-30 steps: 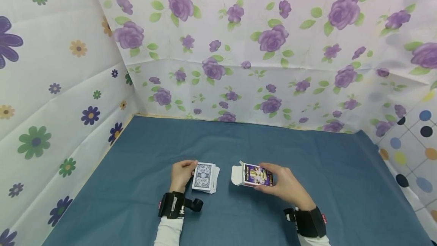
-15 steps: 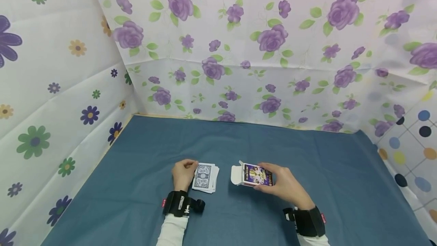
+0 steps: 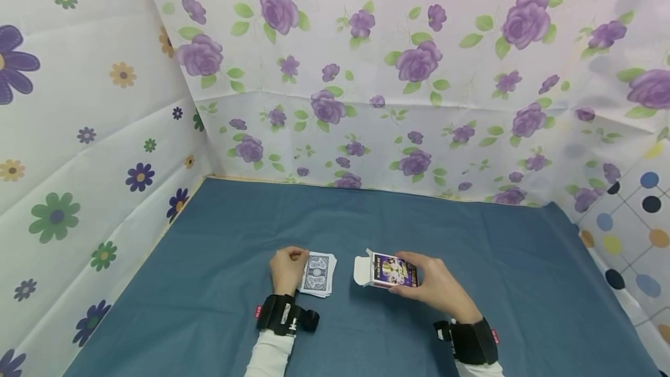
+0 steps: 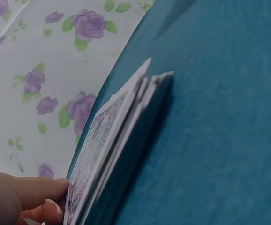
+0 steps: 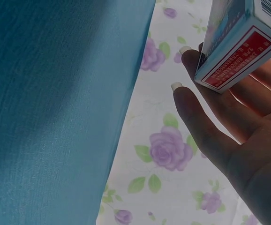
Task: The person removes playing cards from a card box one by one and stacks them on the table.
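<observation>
1. One white curtain [image 3: 366, 83] with purple roses, behind everything.
2. Blue tabletop [image 3: 220, 220], in front of curtain.
3. Right hand [image 3: 439, 285]: grips playing-card box [image 3: 394, 270] between thumb and fingers.
4. Left hand [image 3: 289, 270]: fingers curled, touching left edge of card deck [image 3: 317, 272]; can't tell if pinching.
5. Playing-card box: above tabletop, flap open toward deck.
6. Card deck: face-down, edges uneven, between hands.

Unreadable lettering [image 5: 238, 58] on the box [image 3: 392, 270]

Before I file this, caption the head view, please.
Left hand at the edge of a card stack, right hand holding an open-flapped box over blue cloth.
</observation>
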The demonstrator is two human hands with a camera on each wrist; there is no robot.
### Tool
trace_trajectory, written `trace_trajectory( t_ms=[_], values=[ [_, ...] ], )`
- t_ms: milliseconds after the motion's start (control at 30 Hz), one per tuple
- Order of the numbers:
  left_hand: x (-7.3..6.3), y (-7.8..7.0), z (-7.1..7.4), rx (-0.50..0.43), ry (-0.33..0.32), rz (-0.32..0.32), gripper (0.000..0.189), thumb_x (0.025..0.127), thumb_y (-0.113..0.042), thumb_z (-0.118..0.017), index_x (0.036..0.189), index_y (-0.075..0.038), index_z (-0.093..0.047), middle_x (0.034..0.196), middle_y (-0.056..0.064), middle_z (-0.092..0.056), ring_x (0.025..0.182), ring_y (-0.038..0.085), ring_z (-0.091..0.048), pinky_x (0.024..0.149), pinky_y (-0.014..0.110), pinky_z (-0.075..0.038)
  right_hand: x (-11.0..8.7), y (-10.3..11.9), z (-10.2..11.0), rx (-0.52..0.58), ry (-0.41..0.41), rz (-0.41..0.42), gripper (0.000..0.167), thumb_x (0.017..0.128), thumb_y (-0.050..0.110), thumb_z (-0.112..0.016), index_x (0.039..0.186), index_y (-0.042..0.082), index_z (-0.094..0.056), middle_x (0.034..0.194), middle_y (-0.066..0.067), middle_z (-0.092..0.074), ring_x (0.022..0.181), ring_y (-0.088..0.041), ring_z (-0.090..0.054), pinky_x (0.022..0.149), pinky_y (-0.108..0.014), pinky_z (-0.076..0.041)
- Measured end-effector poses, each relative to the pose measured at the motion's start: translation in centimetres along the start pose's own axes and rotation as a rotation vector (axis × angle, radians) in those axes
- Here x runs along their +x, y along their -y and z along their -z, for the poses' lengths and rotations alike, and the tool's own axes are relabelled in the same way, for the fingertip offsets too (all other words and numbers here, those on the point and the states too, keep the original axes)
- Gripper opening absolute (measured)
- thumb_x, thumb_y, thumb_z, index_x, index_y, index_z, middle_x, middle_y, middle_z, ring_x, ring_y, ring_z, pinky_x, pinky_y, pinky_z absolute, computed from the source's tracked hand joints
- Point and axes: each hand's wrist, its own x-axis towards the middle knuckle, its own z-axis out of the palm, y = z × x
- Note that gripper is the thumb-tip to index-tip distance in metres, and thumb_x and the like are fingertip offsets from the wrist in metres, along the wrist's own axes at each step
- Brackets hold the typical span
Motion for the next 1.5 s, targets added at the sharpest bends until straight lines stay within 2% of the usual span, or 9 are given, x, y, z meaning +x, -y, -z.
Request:
trace_trajectory(
  t_ms=[400, 833, 933, 1033, 1100, 1167, 1300, 1400, 1500],
  values=[
    [-0.8, -0.5, -0.3, 0.019, -0.036, -0.013, 0.014, 0.092, -0.010, -0.064, 0.089, 0.002, -0.072, 0.079, 0.018, -0.068, 0.066, 0.025, -0.061, 0.061, 0.036, -0.047, 0.1, 0.0, -0.2, 0.013, 0.009, 0.016, 0.071, 0.075, 0.047, -0.080, 0.131, 0.007, -0.060, 0.125, -0.009, -0.065, 0.095, -0.011, -0.060, 0.077, -0.032, -0.050],
    [-1.1, -0.6, -0.4, 0.045, -0.047, -0.046, 0.014, 0.094, -0.010, -0.061, 0.092, 0.001, -0.070, 0.078, 0.016, -0.066, 0.061, 0.020, -0.057, 0.056, 0.032, -0.043, 0.1, -0.1, -0.1, 0.008, 0.025, 0.017, 0.073, 0.077, 0.050, -0.077, 0.132, 0.006, -0.058, 0.126, -0.011, -0.064, 0.096, -0.012, -0.059, 0.075, -0.031, -0.049],
    [-1.3, -0.9, -0.4, 0.096, -0.101, -0.130, 0.015, 0.094, -0.011, -0.061, 0.097, 0.002, -0.068, 0.081, 0.018, -0.064, 0.063, 0.024, -0.057, 0.057, 0.036, -0.043, 0.1, -0.1, -0.1, 0.008, 0.021, 0.020, 0.073, 0.077, 0.050, -0.077, 0.132, 0.006, -0.058, 0.127, -0.011, -0.064, 0.098, -0.013, -0.060, 0.077, -0.034, -0.050],
    [-1.3, -0.9, -0.5, 0.144, -0.142, -0.328, 0.019, 0.097, -0.016, -0.058, 0.102, 0.001, -0.066, 0.085, 0.016, -0.061, 0.067, 0.023, -0.056, 0.057, 0.038, -0.043, 0.1, -0.1, 0.0, 0.003, 0.018, 0.020, 0.073, 0.077, 0.050, -0.077, 0.133, 0.007, -0.058, 0.127, -0.012, -0.064, 0.101, -0.015, -0.062, 0.078, -0.037, -0.050],
    [-1.6, -1.7, -0.3, 0.100, -0.060, -0.451, 0.020, 0.098, -0.018, -0.057, 0.103, -0.001, -0.066, 0.086, 0.013, -0.061, 0.067, 0.020, -0.055, 0.056, 0.038, -0.043, 0.0, 0.0, 0.0, -0.002, 0.016, 0.019, 0.073, 0.077, 0.050, -0.077, 0.133, 0.007, -0.058, 0.127, -0.012, -0.064, 0.103, -0.017, -0.062, 0.079, -0.038, -0.050],
    [-2.0, -2.9, 0.0, 0.034, 0.094, -0.515, 0.019, 0.097, -0.021, -0.059, 0.099, -0.005, -0.069, 0.082, 0.008, -0.063, 0.065, 0.015, -0.055, 0.055, 0.034, -0.044, 0.0, 0.0, 0.0, -0.008, 0.017, 0.019, 0.072, 0.077, 0.049, -0.078, 0.133, 0.007, -0.058, 0.127, -0.012, -0.064, 0.105, -0.019, -0.063, 0.080, -0.038, -0.051],
    [-3.6, -6.3, 0.3, -0.057, 0.418, -0.462, 0.012, 0.092, -0.018, -0.065, 0.091, -0.008, -0.072, 0.078, 0.005, -0.067, 0.062, 0.010, -0.054, 0.057, 0.025, -0.044, 0.0, 0.2, 0.2, -0.019, 0.007, 0.031, 0.071, 0.077, 0.047, -0.078, 0.132, 0.006, -0.059, 0.126, -0.011, -0.064, 0.104, -0.019, -0.064, 0.079, -0.035, -0.051],
    [-4.7, -7.4, -0.4, -0.045, 0.509, -0.430, 0.011, 0.092, -0.015, -0.066, 0.089, -0.007, -0.072, 0.076, 0.005, -0.066, 0.060, 0.006, -0.053, 0.057, 0.022, -0.043, -0.1, 0.4, 0.3, -0.015, -0.006, 0.043, 0.068, 0.077, 0.043, -0.080, 0.131, 0.007, -0.059, 0.125, -0.011, -0.065, 0.103, -0.019, -0.065, 0.078, -0.034, -0.052],
    [-5.5, -7.7, -1.2, -0.037, 0.510, -0.411, 0.014, 0.092, -0.016, -0.066, 0.085, -0.005, -0.071, 0.070, 0.004, -0.063, 0.056, 0.003, -0.049, 0.054, 0.021, -0.040, -0.2, 0.6, 0.3, -0.003, -0.009, 0.053, 0.067, 0.077, 0.040, -0.080, 0.131, 0.008, -0.059, 0.126, -0.011, -0.065, 0.105, -0.021, -0.065, 0.079, -0.034, -0.053]
  ],
)
